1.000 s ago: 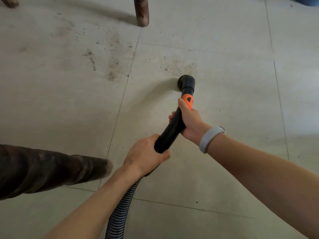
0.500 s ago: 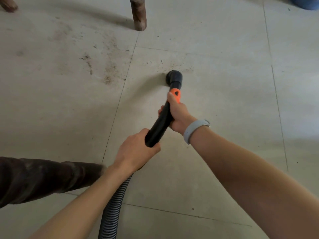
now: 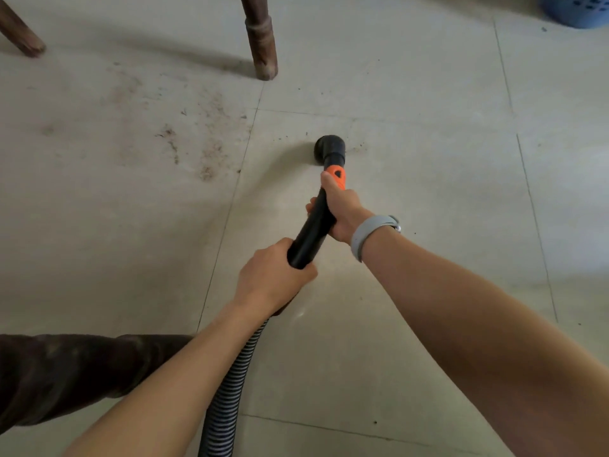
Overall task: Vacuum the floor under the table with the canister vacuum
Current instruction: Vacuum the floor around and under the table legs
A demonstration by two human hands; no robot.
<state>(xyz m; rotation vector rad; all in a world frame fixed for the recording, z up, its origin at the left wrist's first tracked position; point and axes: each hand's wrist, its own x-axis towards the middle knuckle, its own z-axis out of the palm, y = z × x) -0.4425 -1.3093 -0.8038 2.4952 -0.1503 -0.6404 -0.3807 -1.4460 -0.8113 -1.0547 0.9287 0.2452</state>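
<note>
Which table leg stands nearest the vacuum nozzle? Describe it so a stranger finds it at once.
Start at the black nozzle on the tiled floor and look straight beyond it. The upright brown table leg stands there, ringed by a band. The other far leg slants at the top left corner.

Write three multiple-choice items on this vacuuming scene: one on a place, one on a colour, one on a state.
1. Where does the thickest dirt patch lie relative to the vacuum nozzle?
A. To its left
B. To its right
C. Under the right forearm

2. What colour is the collar behind the nozzle?
A. Blue
B. Orange
C. White

3. How is the black wand held?
A. Left hand only
B. Right hand only
C. Both hands

Answers:
1. A, the brown smears lie on the tile left of the nozzle, beyond the grout line.
2. B, a bright orange band sits just behind the black head.
3. C, the left hand grips the rear end and the right hand grips nearer the collar.
</note>
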